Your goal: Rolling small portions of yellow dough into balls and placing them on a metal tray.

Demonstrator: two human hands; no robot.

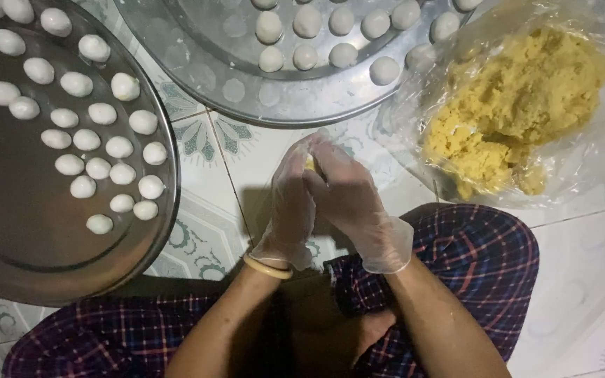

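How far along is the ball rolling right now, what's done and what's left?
Done: many white balls sit on the left tray and the upper tray. In hand: the gloved left hand and right hand press together around a small yellow piece. Left: a big mound of yellow filling in the plastic bag.

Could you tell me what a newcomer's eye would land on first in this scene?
Probably the rows of white dough balls on the round metal tray at left. Next, the yellow crumbly filling in clear plastic at upper right. In the centre, the gloved left hand and right hand press together.
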